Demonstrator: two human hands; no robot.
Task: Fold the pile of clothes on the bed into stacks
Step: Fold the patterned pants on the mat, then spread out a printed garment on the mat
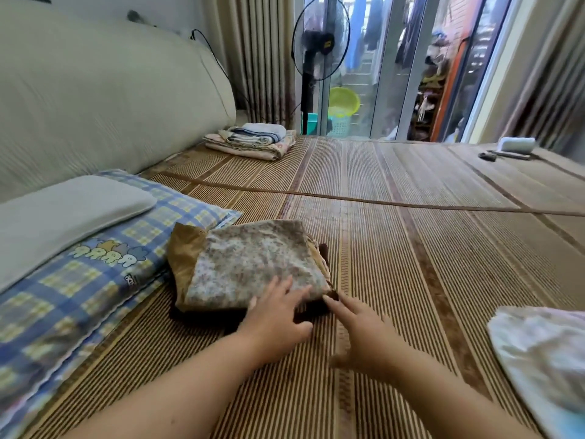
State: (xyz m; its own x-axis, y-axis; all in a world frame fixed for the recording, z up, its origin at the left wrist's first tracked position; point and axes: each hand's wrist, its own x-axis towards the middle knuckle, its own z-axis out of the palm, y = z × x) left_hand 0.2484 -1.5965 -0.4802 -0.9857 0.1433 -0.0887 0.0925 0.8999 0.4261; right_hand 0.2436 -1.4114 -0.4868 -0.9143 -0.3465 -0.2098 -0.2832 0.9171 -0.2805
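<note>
Since the folded floral piece (pixel 253 264) sits on a dark piece (pixel 202 315) as a small stack on the bed (pixel 411 264), near the head end and just beside the plaid pillow (pixel 95 280), both hands are at its near edge. Fold is approx square, no clear long axis; its near-right corner points at the hands.

Left hand (pixel 278 318): fingers straight, lying flat on the top layer's near edge, gripping nothing. Right hand (pixel 361 324): fingers spread + straight, index tip touching the near-right corner, holds nothing. It's a bit blurred, so can't tell how firm the contact is.

Looks like squaring/patting the stack, i.e. this item approx done.

Next item prob the unfolded pale garment (pixel 538 350) at the bed's right edge. It's well apart from the stack and off to the right, so right hand is nearer; reach goes sideways, not fwd.

2nd folded stack (pixel 250 141) lies at the head end toward the far edge, no hand near it.
</note>
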